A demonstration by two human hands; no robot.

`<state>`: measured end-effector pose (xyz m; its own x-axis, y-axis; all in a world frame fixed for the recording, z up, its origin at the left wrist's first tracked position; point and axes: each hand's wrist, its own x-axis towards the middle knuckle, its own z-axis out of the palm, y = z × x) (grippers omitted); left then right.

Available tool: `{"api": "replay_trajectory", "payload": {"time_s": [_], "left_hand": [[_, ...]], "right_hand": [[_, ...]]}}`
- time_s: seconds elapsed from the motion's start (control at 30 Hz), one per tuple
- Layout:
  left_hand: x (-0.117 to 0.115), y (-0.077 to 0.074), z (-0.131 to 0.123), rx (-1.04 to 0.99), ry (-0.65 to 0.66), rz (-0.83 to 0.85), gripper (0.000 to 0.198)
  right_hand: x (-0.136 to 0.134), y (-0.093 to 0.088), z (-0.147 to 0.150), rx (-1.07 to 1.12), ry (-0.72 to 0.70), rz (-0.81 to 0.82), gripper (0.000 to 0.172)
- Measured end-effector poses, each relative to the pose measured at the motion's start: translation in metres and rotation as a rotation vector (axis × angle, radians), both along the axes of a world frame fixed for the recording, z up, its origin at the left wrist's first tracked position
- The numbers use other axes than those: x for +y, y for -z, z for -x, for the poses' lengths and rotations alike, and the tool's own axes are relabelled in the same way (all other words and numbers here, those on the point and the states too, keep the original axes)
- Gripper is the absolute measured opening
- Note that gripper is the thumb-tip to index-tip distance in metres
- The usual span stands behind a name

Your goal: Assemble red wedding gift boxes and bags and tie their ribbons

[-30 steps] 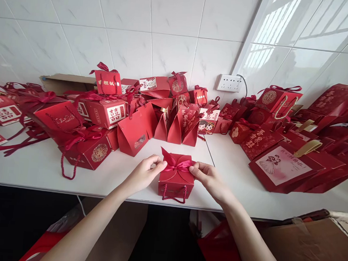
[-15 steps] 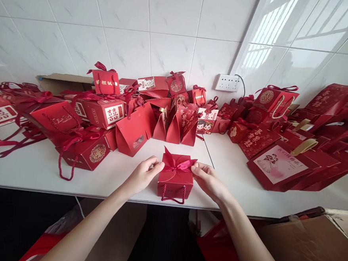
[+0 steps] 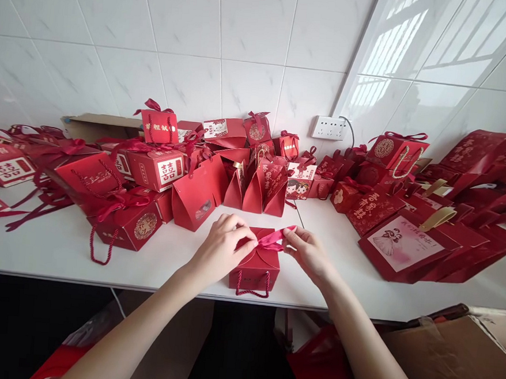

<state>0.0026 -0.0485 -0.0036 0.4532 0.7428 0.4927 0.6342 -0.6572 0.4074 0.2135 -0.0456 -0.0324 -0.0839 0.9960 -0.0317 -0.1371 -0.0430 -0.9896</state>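
Observation:
A small red gift box with a rope handle stands at the front edge of the white table. A pink-red satin ribbon lies across its petal-shaped top. My left hand rests over the left side of the box top, fingers curled and pinching at the ribbon's middle. My right hand pinches the ribbon's right end, which stretches out toward the right.
Many red gift boxes and bags crowd the back of the table. Flat red bags pile up at the right. A wall socket sits on the tiled wall. A cardboard box stands at lower right.
The ribbon's upright loops are gone; it now lies flatter. My left hand has moved right onto the box top, and my right hand pulls one ribbon end outward.

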Motion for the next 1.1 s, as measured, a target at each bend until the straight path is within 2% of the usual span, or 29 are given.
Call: {"api": "replay_trajectory", "payload": {"time_s": [0.13,0.23,0.47,0.6,0.7,0.8,0.83,0.9,0.97,1.03,1.1], "left_hand": [[0.003,0.000,0.001,0.030,0.034,0.024,0.014],[0.003,-0.002,0.002,0.055,0.051,0.048,0.015],[0.005,-0.003,0.002,0.076,0.086,0.061,0.016],[0.006,-0.002,0.003,0.093,0.077,0.051,0.017],[0.006,-0.001,0.003,0.106,0.072,0.021,0.016],[0.003,-0.001,0.001,0.154,0.032,-0.078,0.018],[0.001,-0.002,0.000,0.182,0.016,-0.117,0.019],[-0.002,-0.002,-0.002,0.235,-0.001,-0.180,0.019],[-0.005,-0.003,-0.003,0.270,-0.003,-0.211,0.018],[-0.006,-0.003,-0.004,0.286,-0.001,-0.218,0.019],[-0.006,-0.003,-0.003,0.292,0.002,-0.213,0.020]], "right_hand": [[0.011,-0.016,0.000,-0.126,-0.006,-0.110,0.049],[0.025,-0.023,0.004,-0.181,-0.047,-0.135,0.049],[0.051,-0.025,0.013,-0.318,-0.200,-0.070,0.040],[0.058,-0.026,0.016,-0.431,-0.291,-0.029,0.042],[0.061,-0.032,0.019,-0.531,-0.191,-0.082,0.036],[0.058,-0.043,0.027,-0.603,-0.033,-0.200,0.023],[0.056,-0.048,0.031,-0.630,-0.019,-0.235,0.020],[0.051,-0.056,0.040,-0.731,-0.085,-0.290,0.023],[0.047,-0.062,0.048,-0.841,-0.210,-0.316,0.026],[0.047,-0.065,0.053,-0.901,-0.314,-0.317,0.021],[0.048,-0.065,0.056,-0.901,-0.361,-0.302,0.016]]}}
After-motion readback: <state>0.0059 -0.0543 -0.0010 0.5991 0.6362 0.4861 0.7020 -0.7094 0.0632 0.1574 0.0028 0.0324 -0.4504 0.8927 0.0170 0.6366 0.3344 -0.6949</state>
